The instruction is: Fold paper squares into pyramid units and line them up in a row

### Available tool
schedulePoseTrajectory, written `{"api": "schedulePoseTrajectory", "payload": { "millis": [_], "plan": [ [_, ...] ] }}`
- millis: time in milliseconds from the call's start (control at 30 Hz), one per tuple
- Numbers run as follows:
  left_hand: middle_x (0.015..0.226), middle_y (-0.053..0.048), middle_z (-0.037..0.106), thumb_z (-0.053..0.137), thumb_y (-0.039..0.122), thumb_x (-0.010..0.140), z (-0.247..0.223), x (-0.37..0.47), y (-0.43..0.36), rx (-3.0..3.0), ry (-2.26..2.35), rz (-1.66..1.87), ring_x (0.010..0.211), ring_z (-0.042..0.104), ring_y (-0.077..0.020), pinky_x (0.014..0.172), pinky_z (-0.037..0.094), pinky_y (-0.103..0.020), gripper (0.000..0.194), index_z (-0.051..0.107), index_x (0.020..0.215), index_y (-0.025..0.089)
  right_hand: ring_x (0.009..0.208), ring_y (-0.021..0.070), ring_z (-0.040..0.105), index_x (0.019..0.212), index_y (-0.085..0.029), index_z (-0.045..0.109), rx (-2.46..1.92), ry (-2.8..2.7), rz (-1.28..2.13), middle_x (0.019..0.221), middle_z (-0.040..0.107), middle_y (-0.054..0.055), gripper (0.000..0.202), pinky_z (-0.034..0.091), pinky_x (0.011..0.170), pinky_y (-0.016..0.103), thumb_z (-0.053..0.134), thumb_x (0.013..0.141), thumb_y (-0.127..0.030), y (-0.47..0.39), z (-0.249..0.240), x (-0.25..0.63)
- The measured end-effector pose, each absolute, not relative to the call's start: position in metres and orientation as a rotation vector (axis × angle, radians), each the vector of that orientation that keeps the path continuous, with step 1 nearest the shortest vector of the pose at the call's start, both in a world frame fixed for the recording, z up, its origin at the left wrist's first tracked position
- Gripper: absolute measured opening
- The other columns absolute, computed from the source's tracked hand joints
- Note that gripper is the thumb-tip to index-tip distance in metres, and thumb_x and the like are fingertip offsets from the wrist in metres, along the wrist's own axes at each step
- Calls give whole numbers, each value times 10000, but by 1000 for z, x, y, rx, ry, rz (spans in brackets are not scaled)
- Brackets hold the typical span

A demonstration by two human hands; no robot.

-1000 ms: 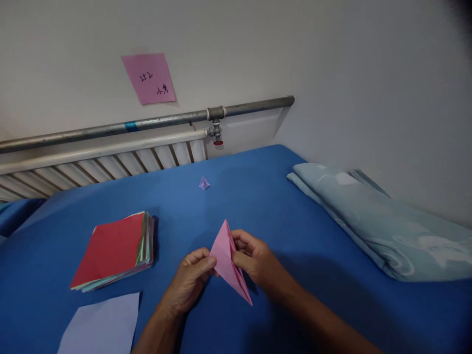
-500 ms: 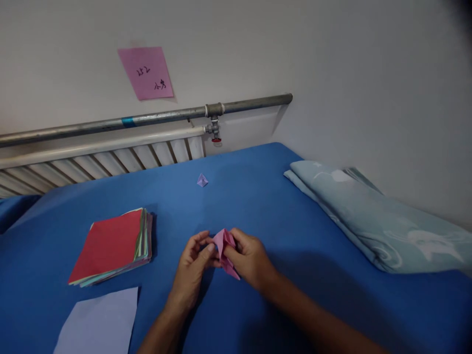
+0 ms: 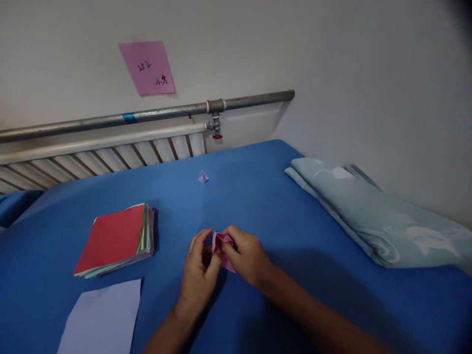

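A folded pink paper (image 3: 227,263) is between my two hands, a little above the blue surface (image 3: 243,196). My right hand (image 3: 246,253) pinches its right side, with thumb and fingers closed on it. The thumb tip of my left hand (image 3: 199,270) presses the paper's left edge, and the fingers curl behind it. An opening shows at the top of the pink paper. Part of the paper is hidden behind the fingers.
Beyond my hands lies a small folded purple paper (image 3: 203,177). At the left are a stack of coloured paper (image 3: 114,236) with red on top and a pale sheet (image 3: 103,317). A folded light-green blanket (image 3: 368,216) lies right. Behind run a radiator (image 3: 143,151) and pipe (image 3: 165,113).
My left hand has closed in on the pink paper, its thumb now against the edge. The paper has turned, so its top opening faces me more. The view has shifted slightly.
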State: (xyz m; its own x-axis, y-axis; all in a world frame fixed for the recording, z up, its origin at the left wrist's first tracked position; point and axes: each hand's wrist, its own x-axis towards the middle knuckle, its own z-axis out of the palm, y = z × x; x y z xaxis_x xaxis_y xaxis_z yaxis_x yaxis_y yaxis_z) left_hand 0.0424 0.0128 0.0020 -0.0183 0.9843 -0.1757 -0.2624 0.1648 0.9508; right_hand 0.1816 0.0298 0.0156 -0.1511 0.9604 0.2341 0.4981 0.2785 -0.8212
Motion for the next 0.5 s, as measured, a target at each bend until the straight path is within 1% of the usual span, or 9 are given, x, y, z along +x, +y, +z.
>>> {"api": "schedulePoseTrajectory", "payload": {
  "millis": [67,133,200,267,367,433,500],
  "plan": [
    [1087,-76,658,698,76,695,3,42,14,968,1196,1310,1058,580,-235,875,449,-291,356,695,1017,225,632,127,485,754,-224,503,-1329,-1780,760,667,543,-25,113,361,625,256,471,795,-124,30,16,182],
    [1053,-62,670,678,29,680,4,42,15,1073,1284,1358,1073,567,-234,909,423,-288,340,725,952,228,644,129,496,757,-220,516,-1331,-1795,762,680,560,-20,123,373,639,257,468,791,-112,31,15,183],
    [1048,-49,670,664,3,668,5,41,16,1128,1336,1348,1012,580,-220,899,419,-286,369,736,942,240,677,135,523,779,-213,540,-1320,-1803,769,720,593,-5,127,392,665,264,465,795,-112,32,13,184],
    [1067,-47,659,662,-4,656,6,40,16,1165,1358,1327,917,592,-200,866,424,-286,397,739,957,242,729,145,559,852,-209,582,-1299,-1787,808,789,633,12,160,414,700,273,462,803,-115,33,12,185],
    [1024,-44,660,660,-7,640,5,39,16,1153,1333,1339,820,586,-174,813,430,-271,377,741,929,222,753,140,589,982,-226,624,-1298,-1686,937,848,663,5,302,442,712,266,445,784,-84,34,9,186],
    [959,-34,668,663,5,643,4,38,16,1081,1310,1343,776,584,-163,765,435,-257,350,729,918,211,699,125,586,1012,-242,638,-1304,-1598,1032,805,659,-16,350,452,673,246,437,777,-79,35,8,185],
    [928,-22,671,671,38,659,3,38,17,1014,1292,1328,759,587,-156,737,440,-249,325,707,931,213,594,107,557,1009,-253,647,-1286,-1527,1136,699,628,-40,341,442,584,221,434,791,-101,35,7,185]
  ]
}}
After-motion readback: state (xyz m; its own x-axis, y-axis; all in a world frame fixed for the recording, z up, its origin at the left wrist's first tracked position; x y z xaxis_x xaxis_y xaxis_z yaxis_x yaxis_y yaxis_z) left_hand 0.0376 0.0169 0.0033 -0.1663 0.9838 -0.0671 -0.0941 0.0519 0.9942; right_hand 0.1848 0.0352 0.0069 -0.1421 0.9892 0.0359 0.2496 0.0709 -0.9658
